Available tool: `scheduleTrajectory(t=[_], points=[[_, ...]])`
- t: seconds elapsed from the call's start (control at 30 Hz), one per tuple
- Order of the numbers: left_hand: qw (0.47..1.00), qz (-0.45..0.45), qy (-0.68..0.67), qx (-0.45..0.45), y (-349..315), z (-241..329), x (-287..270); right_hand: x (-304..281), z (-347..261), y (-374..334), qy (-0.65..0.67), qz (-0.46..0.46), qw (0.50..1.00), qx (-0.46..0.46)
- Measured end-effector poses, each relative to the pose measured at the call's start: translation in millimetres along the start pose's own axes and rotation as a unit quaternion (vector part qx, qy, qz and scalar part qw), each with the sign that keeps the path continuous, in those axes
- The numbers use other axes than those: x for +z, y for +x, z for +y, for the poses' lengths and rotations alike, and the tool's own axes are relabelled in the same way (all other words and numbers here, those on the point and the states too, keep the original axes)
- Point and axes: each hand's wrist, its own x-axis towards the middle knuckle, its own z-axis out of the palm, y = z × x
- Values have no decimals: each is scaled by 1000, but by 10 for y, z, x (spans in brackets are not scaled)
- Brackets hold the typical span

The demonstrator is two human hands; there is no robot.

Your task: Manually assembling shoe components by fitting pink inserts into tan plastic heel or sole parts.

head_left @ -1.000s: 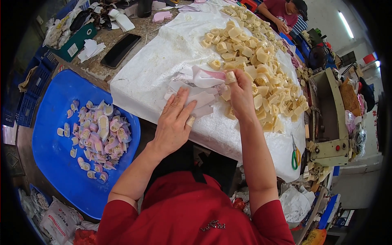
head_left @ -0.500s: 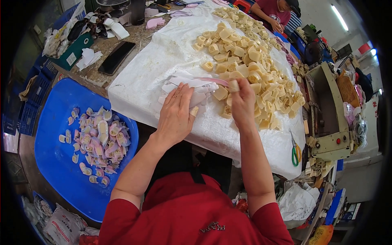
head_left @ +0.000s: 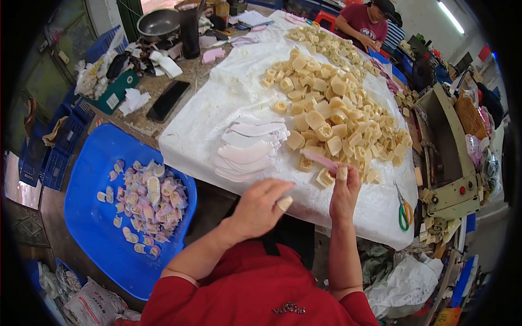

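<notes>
Right hand (head_left: 345, 191) grip pinches thin pink-white curved strip (head_left: 321, 160) over white-covered surface (head_left: 206, 130); left hand (head_left: 260, 209) grip curled, holding nothing visible, near stacked white curved pieces (head_left: 247, 149)

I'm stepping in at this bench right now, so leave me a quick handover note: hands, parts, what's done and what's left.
Left hand: raised over the table's near edge, loosely curled, holding nothing that shows.
Right hand: pinching a thin pink strip beside the cream foam blocks.
Parts: fanned stack of white and pink strips on the white sheet; pink-and-white wrapped pieces in the blue tub on the left.
Done: a tub layer of wrapped pieces.
Left: the large pile of blocks, most strips.
</notes>
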Motion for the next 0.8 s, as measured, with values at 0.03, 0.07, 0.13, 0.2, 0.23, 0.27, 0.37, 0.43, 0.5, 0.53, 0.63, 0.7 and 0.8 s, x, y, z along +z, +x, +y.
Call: scheduleTrajectory(t=[0.03, 0.07, 0.13, 0.2, 0.23, 0.27, 0.37, 0.43, 0.5, 0.53, 0.63, 0.7, 0.8], points=[[999, -20, -35, -9, -24, 22, 58, -16, -1, -43, 6, 2, 1000, -6], [997, -41, -70, -19, -42, 51, 100, -25, -7, -85, -4, -7, 1000, -16], [992, -49, -103, -50, -72, 138, 161, -25, -6, -148, -22, -38, 997, -69], [986, -44, -139, -84, -129, 194, 240, -17, -66, -246, -45, -56, 992, -104], [986, -49, -137, -78, -171, 197, 291, -10, -99, -288, -72, -78, 985, -138], [960, -46, -246, -123, -212, 183, 348, -15, -72, -333, -92, -95, 978, -158], [870, -49, -447, -204, -310, 113, 443, 15, -185, -494, -206, -150, 926, -278], [804, -54, -539, -244, -310, 103, 462, 32, -242, -573, -222, -172, 911, -302], [813, -6, -494, -309, -268, 136, 465, 36, -244, -594, -239, -199, 894, -321], [816, 3, -486, -314, -240, 167, 451, 25, -208, -600, -235, -208, 896, -314], [811, 16, -488, -322, -268, 197, 471, -90, -68, -561, -214, -201, 918, -265], [808, 29, -498, -313, -291, 136, 452, -165, 27, -459, -193, -186, 937, -225], [805, 42, -510, -299, -304, 133, 409, -305, 185, -236, -363, -60, 902, -226]])
